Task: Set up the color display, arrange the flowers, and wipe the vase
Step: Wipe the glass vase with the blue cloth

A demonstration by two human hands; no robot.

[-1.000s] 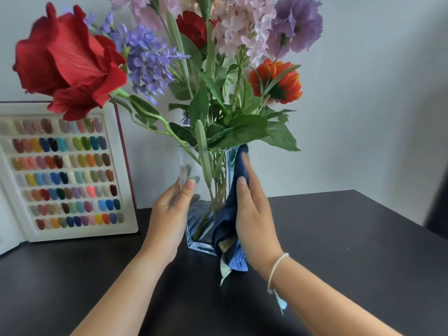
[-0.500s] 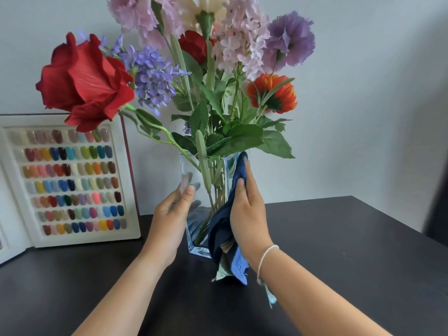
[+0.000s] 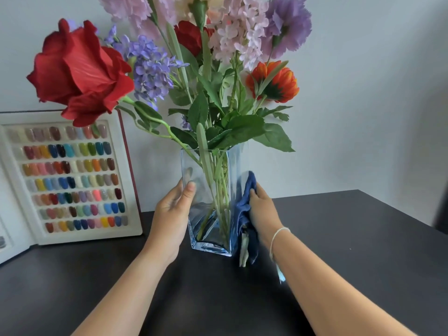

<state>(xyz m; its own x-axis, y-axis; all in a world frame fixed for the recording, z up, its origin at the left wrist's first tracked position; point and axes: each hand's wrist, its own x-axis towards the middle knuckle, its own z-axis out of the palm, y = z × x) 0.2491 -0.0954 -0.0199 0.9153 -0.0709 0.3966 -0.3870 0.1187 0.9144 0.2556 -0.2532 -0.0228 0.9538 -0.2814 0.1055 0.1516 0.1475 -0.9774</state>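
A person wipes a square, blue-tinted glass vase [image 3: 210, 202] standing on a dark table [image 3: 351, 238], in what looks like the last stage of the job. The color display [image 3: 70, 178], an open case of painted nail swatches in rows, already stands propped against the wall to the left of the vase, and the flowers [image 3: 194, 69] — a large red rose, lilac and pink sprays, an orange bloom — sit upright in the vase with their stems reaching its base. Judging by this, the display and the arrangement appear finished, while the wiping is under way; how much of the glass is still to be cleaned cannot be told. The left hand [image 3: 173, 214] steadies the vase from its left side, thumb laid on the front face and the other fingers curled around the far side, seen through the glass. The right hand [image 3: 263, 209] presses a dark blue cloth [image 3: 244, 214] against the vase's right wall, its fingers close together and bent over the bunched fabric, whose tail hangs to the table. Both forearms reach forward from the bottom of the view.
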